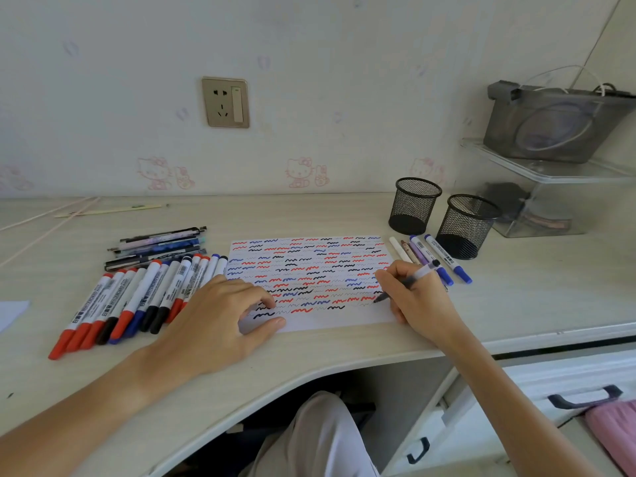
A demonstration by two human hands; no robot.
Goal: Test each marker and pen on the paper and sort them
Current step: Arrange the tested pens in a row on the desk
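Right hand (418,297): gripped a pen (407,282), tip on the paper (311,282).
Left hand (220,318): lay relaxed, fingertips pressing the paper.
Desk (344,346): pale wood under both hands.
Wall (309,80): socket (225,102) beyond.

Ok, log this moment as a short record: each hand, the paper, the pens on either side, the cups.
right hand: right hand holds a pen, tip down on the paper
left hand: left hand rests on the paper's lower left corner, fingers loosely curled
paper: paper covered in rows of red, blue and black squiggles
left of paper: row of markers with red, blue and black caps; thinner pens behind them
right of paper: small pen group
cups: two mesh cups, apparently empty
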